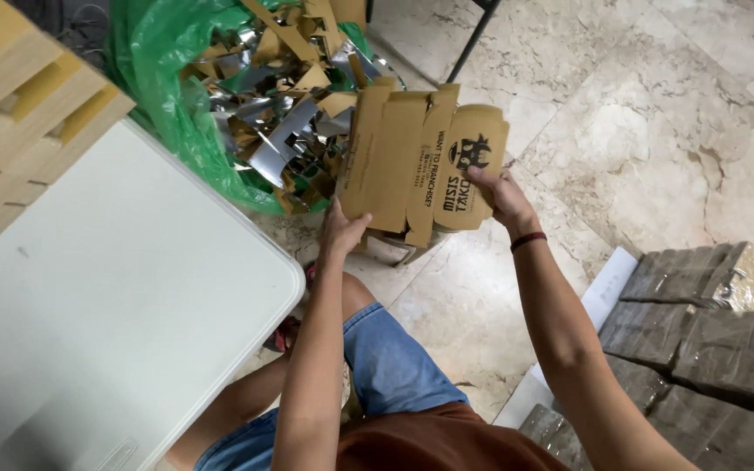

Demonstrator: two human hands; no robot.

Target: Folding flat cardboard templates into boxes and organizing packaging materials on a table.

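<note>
Both my hands hold a flat, unfolded brown cardboard box blank [412,161] with dark print, raised in front of me over the marble floor. My left hand [342,231] grips its lower left edge. My right hand [503,196] grips its right side, thumb on the printed face; a dark band is on that wrist. Just behind the blank is a green plastic bag [163,61] full of brown and silver cardboard offcuts [281,96].
A white table [106,296] stands at my left, with stacked pale wooden boxes [19,96] beyond it. Wrapped bundles of brown sheets [700,340] lie on the floor at the right. A dark chair leg [473,39] rises at the top. My knees in blue shorts are below.
</note>
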